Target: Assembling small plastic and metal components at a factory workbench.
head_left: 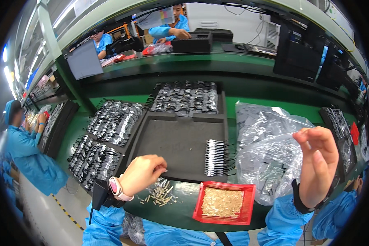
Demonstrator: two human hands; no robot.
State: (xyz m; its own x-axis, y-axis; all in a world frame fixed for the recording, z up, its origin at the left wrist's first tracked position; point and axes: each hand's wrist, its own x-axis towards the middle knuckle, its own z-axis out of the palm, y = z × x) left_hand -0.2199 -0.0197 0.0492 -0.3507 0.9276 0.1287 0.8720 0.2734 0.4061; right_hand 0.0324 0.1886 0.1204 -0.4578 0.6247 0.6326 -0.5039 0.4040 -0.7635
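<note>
My left hand [140,174] is closed, its fingers pinched over the near edge of a black foam tray [168,137]. What sits between the fingertips, if anything, is too small to make out. Just below it a loose heap of small gold and silver strips [162,194] lies on the green tabletop. A red bin [251,201] of small gold-coloured pieces [221,201] stands to the right of the heap. Raised above the right side, my right hand [320,158] is open and holds nothing. Beside it lies a clear plastic bag [266,147] with dark and silver parts inside.
Inside the tray, a row of silver parts with black leads [215,158] lines the right side. More foam trays of similar parts [184,98] stand behind and at left [117,123]. Monitors [299,57] hang at back right. Co-workers in blue sit across and at both sides.
</note>
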